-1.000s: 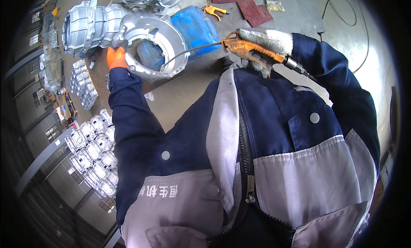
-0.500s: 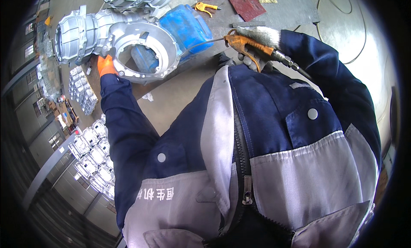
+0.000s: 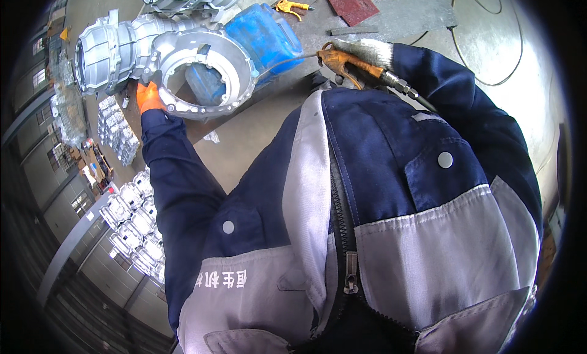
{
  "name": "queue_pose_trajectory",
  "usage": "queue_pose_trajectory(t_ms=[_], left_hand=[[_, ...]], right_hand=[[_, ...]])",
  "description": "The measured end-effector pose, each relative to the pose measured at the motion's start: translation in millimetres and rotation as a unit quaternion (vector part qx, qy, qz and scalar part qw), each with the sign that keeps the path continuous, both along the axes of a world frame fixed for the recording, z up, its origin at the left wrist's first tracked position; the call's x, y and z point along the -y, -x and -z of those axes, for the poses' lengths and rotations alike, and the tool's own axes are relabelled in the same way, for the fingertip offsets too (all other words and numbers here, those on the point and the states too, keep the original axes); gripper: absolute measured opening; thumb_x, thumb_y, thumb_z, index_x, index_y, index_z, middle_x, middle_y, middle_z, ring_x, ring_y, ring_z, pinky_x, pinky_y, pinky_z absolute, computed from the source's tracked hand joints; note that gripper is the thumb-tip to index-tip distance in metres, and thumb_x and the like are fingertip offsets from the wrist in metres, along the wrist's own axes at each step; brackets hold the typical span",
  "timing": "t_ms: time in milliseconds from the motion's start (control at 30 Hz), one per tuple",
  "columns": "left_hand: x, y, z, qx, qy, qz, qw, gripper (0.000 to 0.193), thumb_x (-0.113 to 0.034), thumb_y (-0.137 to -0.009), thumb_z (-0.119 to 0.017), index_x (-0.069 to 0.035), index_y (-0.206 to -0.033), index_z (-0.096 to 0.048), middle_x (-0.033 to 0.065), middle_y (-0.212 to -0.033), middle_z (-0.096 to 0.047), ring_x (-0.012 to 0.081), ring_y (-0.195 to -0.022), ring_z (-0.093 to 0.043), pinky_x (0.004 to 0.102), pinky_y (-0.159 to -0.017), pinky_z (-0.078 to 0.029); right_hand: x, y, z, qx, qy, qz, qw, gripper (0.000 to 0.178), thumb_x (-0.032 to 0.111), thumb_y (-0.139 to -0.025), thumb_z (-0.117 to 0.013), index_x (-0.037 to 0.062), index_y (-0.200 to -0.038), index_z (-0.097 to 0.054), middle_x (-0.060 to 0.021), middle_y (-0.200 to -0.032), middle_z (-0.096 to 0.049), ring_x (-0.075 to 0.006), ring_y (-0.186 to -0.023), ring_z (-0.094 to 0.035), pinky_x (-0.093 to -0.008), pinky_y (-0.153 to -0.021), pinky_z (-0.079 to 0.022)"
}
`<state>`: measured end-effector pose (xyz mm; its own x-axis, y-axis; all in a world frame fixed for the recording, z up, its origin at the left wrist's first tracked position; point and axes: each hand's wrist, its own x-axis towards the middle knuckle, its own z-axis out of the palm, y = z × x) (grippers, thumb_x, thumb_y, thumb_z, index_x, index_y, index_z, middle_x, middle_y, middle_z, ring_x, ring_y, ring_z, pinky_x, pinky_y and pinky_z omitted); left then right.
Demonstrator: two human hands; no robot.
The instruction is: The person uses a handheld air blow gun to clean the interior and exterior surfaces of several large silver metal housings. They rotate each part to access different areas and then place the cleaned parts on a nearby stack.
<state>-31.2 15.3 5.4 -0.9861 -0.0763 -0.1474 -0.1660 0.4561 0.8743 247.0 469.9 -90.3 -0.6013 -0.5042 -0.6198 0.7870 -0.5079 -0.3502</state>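
Gripping the silver ring-shaped housing point(image 3: 237, 55) by its near-left edge in the head view, the left hand point(image 3: 148, 98) is the nearer one. Well right of it, the right hand point(image 3: 370, 49) is closed around an orange air gun point(image 3: 339, 62), whose thin nozzle point(image 3: 285, 63) runs left toward the housing. Beyond the ring sits a blue container point(image 3: 266, 33), contents hidden.

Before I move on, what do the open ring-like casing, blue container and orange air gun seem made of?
Ring-like casing: likely cast aluminium, silvery with raised lugs and smooth rim.
Blue container: probably plastic, scuffed, with a soft sheen.
Orange air gun: worn body, plastic or painted metal; its shiny fitting looks metal.
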Motion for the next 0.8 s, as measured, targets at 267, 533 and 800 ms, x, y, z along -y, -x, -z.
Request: queue_pose_trajectory(t_ms=[267, 533, 800], left_hand=[[-9, -5, -4, 0.000, -0.008, 0.034, 0.999, 0.034, -0.005, -0.074, -0.066, -0.006, -0.106, -0.057, 0.0015, -0.089, -0.061, 0.0129, -0.070, -0.056, 0.0265, -0.057, -0.045], [-9, 1, 2, -0.032, 0.026, 0.073, 0.997, 0.034, -0.002, -0.076, -0.059, -0.003, -0.110, -0.054, 0.0039, -0.093, -0.061, 0.0145, -0.075, -0.057, 0.0269, -0.065, -0.045], [-18, -6, -5, 0.004, -0.005, 0.046, 0.999, 0.037, -0.006, -0.072, -0.068, -0.005, -0.107, -0.057, 0.0029, -0.093, -0.061, 0.0128, -0.076, -0.056, 0.0261, -0.065, -0.044]], right_hand=[[3, -1, 6, -0.072, 0.072, 0.008, 0.995, 0.041, 0.040, -0.089, -0.045, 0.0044, -0.108, -0.052, -0.0069, -0.082, -0.060, -0.0120, -0.063, -0.059, -0.0202, -0.053, -0.051], [6, -1, 15, -0.028, 0.038, -0.017, 0.999, 0.040, 0.040, -0.089, -0.044, 0.0047, -0.108, -0.052, -0.0067, -0.085, -0.060, -0.0121, -0.064, -0.059, -0.0234, -0.054, -0.051], [9, 0, 9, -0.022, 0.006, -0.021, 1.000, 0.039, 0.040, -0.090, -0.042, 0.0059, -0.104, -0.054, -0.0075, -0.084, -0.062, -0.0137, -0.062, -0.060, -0.0237, -0.052, -0.051]])
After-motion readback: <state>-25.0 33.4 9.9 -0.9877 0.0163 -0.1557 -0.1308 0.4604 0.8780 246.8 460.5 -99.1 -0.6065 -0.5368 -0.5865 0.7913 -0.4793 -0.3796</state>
